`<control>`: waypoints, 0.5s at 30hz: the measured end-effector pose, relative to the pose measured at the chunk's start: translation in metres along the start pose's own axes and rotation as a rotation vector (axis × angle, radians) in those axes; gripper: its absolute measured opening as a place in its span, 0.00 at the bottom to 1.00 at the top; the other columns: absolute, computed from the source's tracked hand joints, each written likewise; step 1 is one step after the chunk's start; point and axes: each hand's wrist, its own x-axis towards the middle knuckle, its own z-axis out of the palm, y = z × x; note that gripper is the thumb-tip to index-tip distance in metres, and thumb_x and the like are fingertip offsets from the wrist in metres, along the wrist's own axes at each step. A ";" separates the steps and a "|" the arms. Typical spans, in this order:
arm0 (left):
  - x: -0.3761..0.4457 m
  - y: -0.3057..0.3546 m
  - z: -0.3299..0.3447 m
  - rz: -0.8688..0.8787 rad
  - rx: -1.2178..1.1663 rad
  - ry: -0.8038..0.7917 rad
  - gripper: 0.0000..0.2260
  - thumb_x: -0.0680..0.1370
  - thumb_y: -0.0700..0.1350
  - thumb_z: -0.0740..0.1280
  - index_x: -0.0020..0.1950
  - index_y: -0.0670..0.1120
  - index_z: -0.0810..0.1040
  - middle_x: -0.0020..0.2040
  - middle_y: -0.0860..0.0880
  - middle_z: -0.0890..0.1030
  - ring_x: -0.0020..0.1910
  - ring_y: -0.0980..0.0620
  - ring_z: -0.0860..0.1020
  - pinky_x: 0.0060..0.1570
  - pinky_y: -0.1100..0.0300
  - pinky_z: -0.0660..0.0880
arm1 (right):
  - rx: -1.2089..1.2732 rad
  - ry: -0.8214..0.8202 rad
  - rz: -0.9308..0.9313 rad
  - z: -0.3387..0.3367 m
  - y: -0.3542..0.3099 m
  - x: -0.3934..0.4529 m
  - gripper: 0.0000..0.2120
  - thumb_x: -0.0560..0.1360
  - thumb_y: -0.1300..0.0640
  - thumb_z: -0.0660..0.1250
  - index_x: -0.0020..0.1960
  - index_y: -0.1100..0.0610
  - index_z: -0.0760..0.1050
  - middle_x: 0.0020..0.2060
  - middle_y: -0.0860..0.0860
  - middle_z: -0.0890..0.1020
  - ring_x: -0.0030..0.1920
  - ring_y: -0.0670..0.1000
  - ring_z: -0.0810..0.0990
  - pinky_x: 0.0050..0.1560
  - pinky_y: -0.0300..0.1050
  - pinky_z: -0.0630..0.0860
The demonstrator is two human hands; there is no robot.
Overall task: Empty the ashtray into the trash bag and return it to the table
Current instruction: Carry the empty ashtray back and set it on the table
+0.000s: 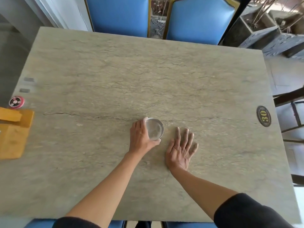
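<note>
While the left hand (pixel 141 137) grasps the ashtray (pixel 154 128) from 9 o'clock on the table (pixel 115 71) and the right hand (pixel 181 148) lies released at 3 o'clock, lift level.

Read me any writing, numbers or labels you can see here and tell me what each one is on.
"30": yellow digits, turned sideways, on a dark oval plaque at the right edge of the table.
Small marks above and below the digits on the plaque: too small to read.
Red round disc at the left edge: pale symbols, too blurred to read.
Two grey stickers near the left edge: blurred, unreadable.
</note>
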 end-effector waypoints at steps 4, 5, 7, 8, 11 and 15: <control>0.017 0.001 0.002 -0.020 0.010 0.019 0.48 0.56 0.64 0.76 0.71 0.48 0.68 0.63 0.50 0.75 0.61 0.48 0.72 0.57 0.55 0.68 | 0.011 -0.015 0.008 -0.001 -0.002 0.001 0.28 0.85 0.44 0.42 0.82 0.37 0.37 0.84 0.46 0.37 0.82 0.50 0.29 0.80 0.64 0.34; 0.021 0.000 0.002 -0.024 0.013 0.023 0.48 0.56 0.64 0.76 0.71 0.48 0.68 0.63 0.50 0.75 0.61 0.47 0.72 0.57 0.55 0.69 | 0.016 -0.016 0.010 -0.001 -0.003 0.001 0.27 0.85 0.44 0.42 0.82 0.37 0.38 0.84 0.46 0.37 0.82 0.49 0.30 0.80 0.64 0.34; 0.031 -0.001 0.003 -0.020 0.018 0.029 0.48 0.56 0.65 0.76 0.72 0.47 0.68 0.63 0.50 0.76 0.60 0.47 0.73 0.57 0.54 0.69 | 0.012 -0.017 0.013 -0.001 -0.002 0.001 0.27 0.85 0.43 0.41 0.83 0.37 0.38 0.84 0.46 0.37 0.82 0.49 0.29 0.80 0.64 0.34; 0.035 -0.002 0.004 -0.015 0.021 0.029 0.48 0.56 0.65 0.75 0.72 0.47 0.68 0.63 0.49 0.76 0.60 0.46 0.73 0.57 0.53 0.70 | 0.006 -0.017 0.015 -0.001 -0.002 0.002 0.27 0.85 0.43 0.41 0.83 0.38 0.38 0.84 0.46 0.38 0.82 0.49 0.29 0.80 0.64 0.34; 0.049 -0.003 0.004 -0.015 0.019 0.023 0.49 0.55 0.65 0.76 0.72 0.47 0.68 0.64 0.50 0.75 0.61 0.46 0.72 0.58 0.53 0.70 | 0.003 -0.005 0.015 0.000 -0.002 0.002 0.27 0.85 0.44 0.41 0.83 0.38 0.39 0.84 0.46 0.39 0.82 0.50 0.30 0.81 0.64 0.35; 0.065 0.000 0.002 -0.012 0.004 0.005 0.50 0.56 0.63 0.79 0.73 0.47 0.66 0.66 0.49 0.74 0.63 0.45 0.70 0.58 0.51 0.69 | 0.003 -0.010 0.021 0.000 -0.003 0.003 0.27 0.85 0.44 0.41 0.83 0.38 0.39 0.84 0.47 0.39 0.82 0.50 0.30 0.81 0.64 0.35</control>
